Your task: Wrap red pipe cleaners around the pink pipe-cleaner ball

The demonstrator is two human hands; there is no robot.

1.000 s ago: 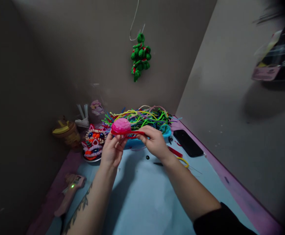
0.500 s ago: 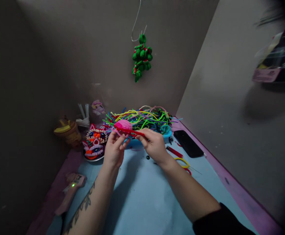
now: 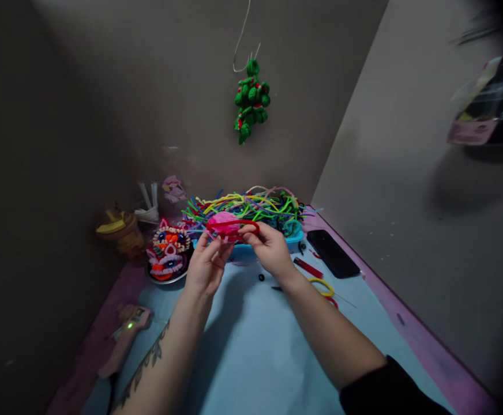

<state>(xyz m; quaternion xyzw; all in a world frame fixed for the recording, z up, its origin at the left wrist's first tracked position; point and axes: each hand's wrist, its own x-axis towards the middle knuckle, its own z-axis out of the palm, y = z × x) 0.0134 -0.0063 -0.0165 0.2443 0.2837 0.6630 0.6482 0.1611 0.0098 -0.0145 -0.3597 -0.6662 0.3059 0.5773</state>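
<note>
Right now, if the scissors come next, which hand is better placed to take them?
Right, most likely: the right hand is nearer the scissors, which lie on its side, though it would have to release the red strip. The left hand is farther away, holding the pink piece.

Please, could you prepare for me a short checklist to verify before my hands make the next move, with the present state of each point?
1. Left hand holds the pink piece: ok, in the fingers above the table.
2. Right hand has the red strip: ok, pinched near its bend.
3. Red strip fastened to the pink piece: cannot tell, the fingers cover part of it.
4. Scissors set down: ok, on the table, partly hidden by the right forearm.
5. Small black piece put away: not ok, loose on the table.
6. Pink gun-shaped tool cool: cannot tell; its green light is on.
</note>
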